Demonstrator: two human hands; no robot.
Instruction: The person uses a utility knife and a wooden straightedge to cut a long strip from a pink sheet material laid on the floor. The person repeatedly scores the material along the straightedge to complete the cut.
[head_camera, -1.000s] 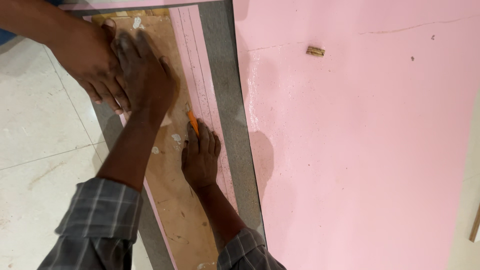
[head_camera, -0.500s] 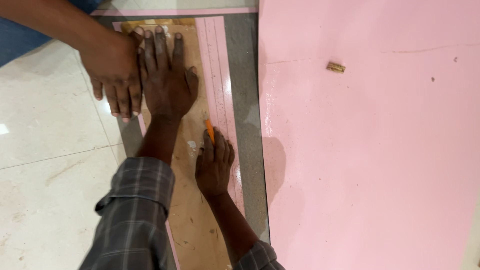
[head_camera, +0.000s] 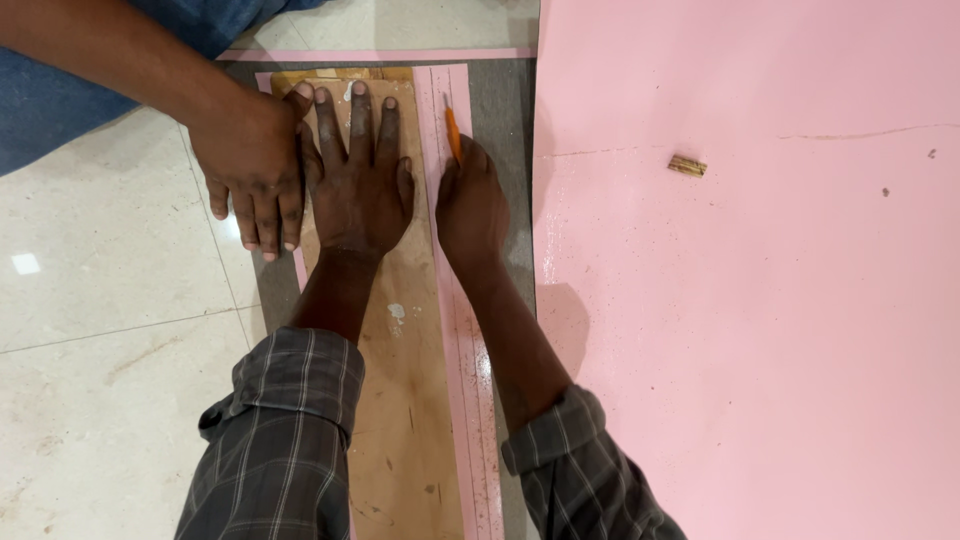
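My right hand (head_camera: 472, 205) covered most of the orange cutter (head_camera: 452, 128), so I could see only its tip and could not tell the blade. My left hand (head_camera: 358, 180) hid the part of the wooden board (head_camera: 405, 400) beneath its palm, and the board ran off the bottom edge. The pink strip (head_camera: 470, 380) was cut off there too. The other person's hand (head_camera: 250, 165) showed only to the forearm; the rest lay beyond the top edge. The small brown piece (head_camera: 687, 166) on the pink sheet (head_camera: 750, 350) was too small for me to identify.
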